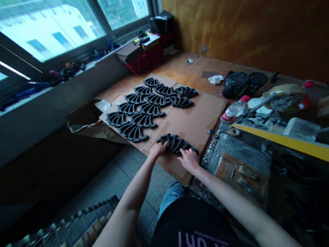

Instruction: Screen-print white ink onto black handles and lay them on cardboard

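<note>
A black, curved, ribbed fan-shaped part point(176, 143) lies near the front edge of a flat cardboard sheet point(190, 118). My left hand point(158, 149) is closed on its left end, the fingertips partly hidden under the part. At its right end, my right hand point(189, 160) grips the near edge, with the index finger stretched over the ribs. Further back on the cardboard, several similar black ribbed parts point(142, 119) lie in overlapping rows.
To the right stand a plastic bottle with a red cap point(235, 109), a tape roll point(235, 131) and a dusty metal machine bed with a yellow bar point(288, 140). Black round objects point(239, 83) sit behind. Boxes point(144, 58) stand by the window.
</note>
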The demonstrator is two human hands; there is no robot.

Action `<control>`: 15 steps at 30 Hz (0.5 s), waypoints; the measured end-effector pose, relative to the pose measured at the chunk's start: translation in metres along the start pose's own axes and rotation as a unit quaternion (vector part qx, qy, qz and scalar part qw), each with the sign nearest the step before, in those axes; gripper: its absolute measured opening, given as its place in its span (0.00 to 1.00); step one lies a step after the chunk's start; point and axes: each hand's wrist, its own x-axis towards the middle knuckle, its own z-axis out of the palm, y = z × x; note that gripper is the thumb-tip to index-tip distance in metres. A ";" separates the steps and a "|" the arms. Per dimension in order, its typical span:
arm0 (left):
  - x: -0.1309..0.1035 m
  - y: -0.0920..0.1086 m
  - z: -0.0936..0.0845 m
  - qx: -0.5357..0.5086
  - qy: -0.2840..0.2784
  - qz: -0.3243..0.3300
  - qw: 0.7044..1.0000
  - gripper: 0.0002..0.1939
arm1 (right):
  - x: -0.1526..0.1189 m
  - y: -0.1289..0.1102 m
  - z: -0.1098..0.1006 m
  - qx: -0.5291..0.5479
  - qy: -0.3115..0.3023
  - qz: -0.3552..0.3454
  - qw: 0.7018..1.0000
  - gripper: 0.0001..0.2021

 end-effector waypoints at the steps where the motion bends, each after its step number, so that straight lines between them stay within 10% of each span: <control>1: -0.004 0.001 -0.001 0.014 0.008 0.002 1.000 0.30 | -0.001 0.002 0.001 0.001 0.003 -0.002 1.000 0.21; 8: -0.056 0.008 0.045 0.094 0.111 0.260 0.955 0.29 | -0.006 0.006 0.006 -0.016 -0.008 -0.025 1.000 0.10; 15: -0.025 0.021 0.049 0.130 0.084 0.287 0.946 0.30 | -0.006 0.010 0.017 -0.023 -0.013 -0.029 0.999 0.12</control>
